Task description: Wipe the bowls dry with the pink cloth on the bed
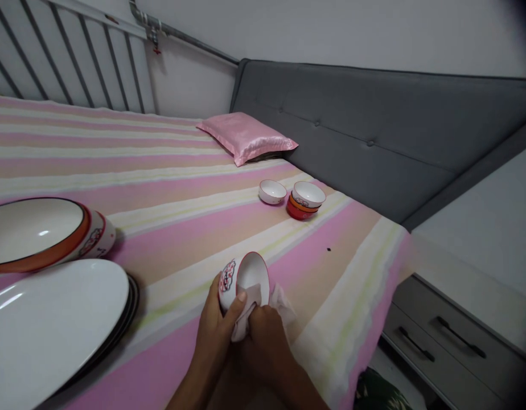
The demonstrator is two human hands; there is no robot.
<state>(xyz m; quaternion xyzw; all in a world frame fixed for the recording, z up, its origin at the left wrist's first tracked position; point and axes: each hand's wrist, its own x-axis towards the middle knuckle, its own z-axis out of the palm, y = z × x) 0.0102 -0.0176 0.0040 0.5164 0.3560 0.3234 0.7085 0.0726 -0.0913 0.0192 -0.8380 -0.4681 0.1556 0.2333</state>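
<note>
Bowl (227,279) tipped on its side just above or on the bed (181,233), rim near upright, mouth toward the right hand (267,327), just ahead of that grip. Left hand (215,322) nearer the outer wall: cupped round it, thumb by the rim, holding firm. Right grip clenched on a pale cloth (248,312), partly inside the mouth; fingertips hidden, contact uncertain. 1 loose bowl (272,192) well apart, beyond.
</note>
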